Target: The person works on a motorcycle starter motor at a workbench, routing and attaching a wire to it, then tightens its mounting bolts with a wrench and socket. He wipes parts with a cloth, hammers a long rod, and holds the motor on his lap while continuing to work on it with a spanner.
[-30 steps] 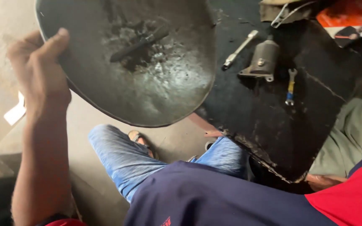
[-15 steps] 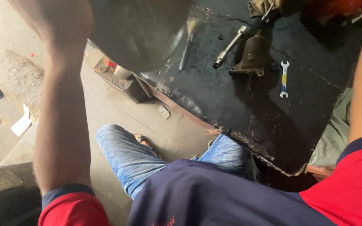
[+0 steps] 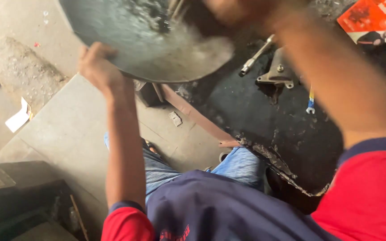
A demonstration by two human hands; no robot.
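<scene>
The left hand (image 3: 95, 67) gripped the near-left rim of a big dark metal pan (image 3: 148, 40), fingers curled over the edge and pressed on it, thumb underneath. The pan was held up above the floor (image 3: 68, 129) and the left edge of the bench (image 3: 264, 125), near the top of the view. It was round and shallow, so no long axis could be made out; its hollow faced up and toward the person, tilted a little, with the far rim cut off by the top of the frame. Inside, the surface was greasy, with pale grey smears toward its right side and dark specks higher up; motion blur hid whether anything loose lay in it.

The right hand (image 3: 228, 11) was up at the top of the view, over the pan's right part, too blurred to tell how its fingers stood or whether they held anything. The right forearm ran down from it across the bench.

On the black, oily bench lay a socket bar (image 3: 256, 56), pointing from upper right to lower left, just beside a grey metal bracket (image 3: 277, 76). A small spanner (image 3: 310, 100) lay near the bracket, lengthwise up and down. A red box (image 3: 371, 20) sat at the bench's far right corner. A white scrap (image 3: 18, 118) lay on the floor to the left.
</scene>
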